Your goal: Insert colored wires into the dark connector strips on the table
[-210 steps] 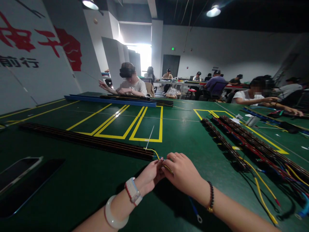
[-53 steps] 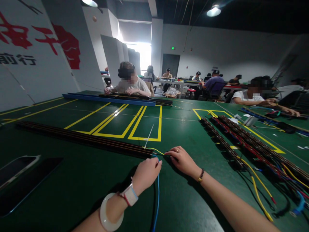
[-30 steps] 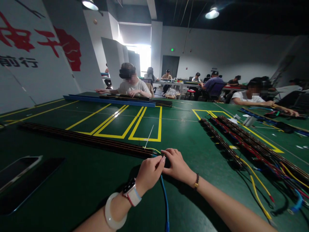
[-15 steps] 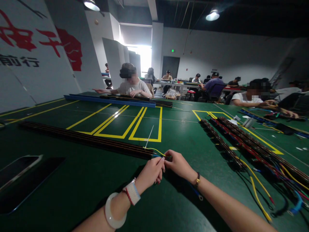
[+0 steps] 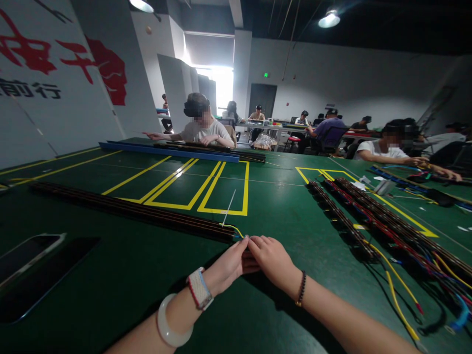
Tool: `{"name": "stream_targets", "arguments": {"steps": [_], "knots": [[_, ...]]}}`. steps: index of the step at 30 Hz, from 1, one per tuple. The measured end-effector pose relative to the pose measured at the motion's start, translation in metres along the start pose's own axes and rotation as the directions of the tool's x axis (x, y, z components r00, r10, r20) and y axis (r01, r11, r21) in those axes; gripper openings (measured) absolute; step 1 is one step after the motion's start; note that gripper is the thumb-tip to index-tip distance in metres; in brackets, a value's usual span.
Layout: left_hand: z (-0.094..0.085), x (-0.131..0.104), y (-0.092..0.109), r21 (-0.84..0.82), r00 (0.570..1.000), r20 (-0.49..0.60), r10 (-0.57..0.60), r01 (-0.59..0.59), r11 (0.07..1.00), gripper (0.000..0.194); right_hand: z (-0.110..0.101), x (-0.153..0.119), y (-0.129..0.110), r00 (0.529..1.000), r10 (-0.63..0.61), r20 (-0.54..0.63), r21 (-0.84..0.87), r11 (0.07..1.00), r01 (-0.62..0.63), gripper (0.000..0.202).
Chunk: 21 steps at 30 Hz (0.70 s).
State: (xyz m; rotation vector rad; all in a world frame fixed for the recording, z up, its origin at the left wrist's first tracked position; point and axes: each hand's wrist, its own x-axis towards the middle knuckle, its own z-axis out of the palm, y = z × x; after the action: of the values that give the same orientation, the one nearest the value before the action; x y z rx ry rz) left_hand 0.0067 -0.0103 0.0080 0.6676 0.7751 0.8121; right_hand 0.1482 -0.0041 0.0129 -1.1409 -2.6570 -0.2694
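Note:
My left hand [image 5: 230, 263] and my right hand [image 5: 271, 255] meet at the near right end of a long dark strip bundle [image 5: 129, 211] with copper-coloured lines along it. Both hands are closed, with thumbs and fingertips pressed together around the wires there. A thin yellow wire [image 5: 236, 229] curves from the bundle's end into my fingers, and a short bit of blue wire [image 5: 236, 237] shows beside it. The wires' far ends are hidden by my hands. A white cable tie [image 5: 229, 206] sticks up at a slant from the bundle just behind the yellow wire.
Two dark flat devices, like phones [image 5: 47, 280], lie at the left. Several similar strips with wires [image 5: 372, 216] rest at the right. Yellow tape outlines [image 5: 221, 212] mark the green table [image 5: 177, 309]. A person [image 5: 206, 125] sits across, beside a blue channel [image 5: 169, 151]; others work farther back.
My hands have drawn closer together, the right fingers now folded over against the left. The yellow wire's visible part is shorter, and the blue wire with a ring terminal below my right wrist is out of sight.

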Motion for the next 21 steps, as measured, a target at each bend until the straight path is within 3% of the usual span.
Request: {"name": "stream_targets", "arguments": {"steps": [3, 8, 14, 18, 21], "knots": [[-0.002, 0.003, -0.003, -0.103, 1.0, -0.007, -0.011, 0.011, 0.995, 0.022, 0.002, 0.0, -0.006, 0.999, -0.034, -0.033, -0.058, 0.998, 0.032, 0.025], [-0.004, 0.005, -0.006, -0.151, 0.993, -0.114, -0.017, 0.0, 0.989, 0.014, 0.004, -0.002, -0.013, 0.999, -0.043, -0.029, -0.137, 0.99, 0.038, 0.032], [-0.001, 0.003, -0.002, -0.24, 0.99, -0.14, -0.024, -0.01, 0.971, 0.017, -0.031, 0.0, -0.018, 0.996, -0.072, -0.045, -0.017, 0.997, 0.071, 0.016], [0.001, 0.0, -0.001, -0.247, 0.993, -0.114, 0.003, -0.031, 0.968, 0.012, -0.049, 0.001, -0.013, 0.994, -0.009, -0.11, 0.049, 0.999, 0.015, 0.023], [0.001, 0.0, -0.001, -0.201, 0.995, -0.097, 0.008, -0.028, 0.979, 0.014, -0.044, 0.003, 0.0, 0.989, 0.117, -0.089, 0.08, 0.991, -0.11, 0.017]]}}
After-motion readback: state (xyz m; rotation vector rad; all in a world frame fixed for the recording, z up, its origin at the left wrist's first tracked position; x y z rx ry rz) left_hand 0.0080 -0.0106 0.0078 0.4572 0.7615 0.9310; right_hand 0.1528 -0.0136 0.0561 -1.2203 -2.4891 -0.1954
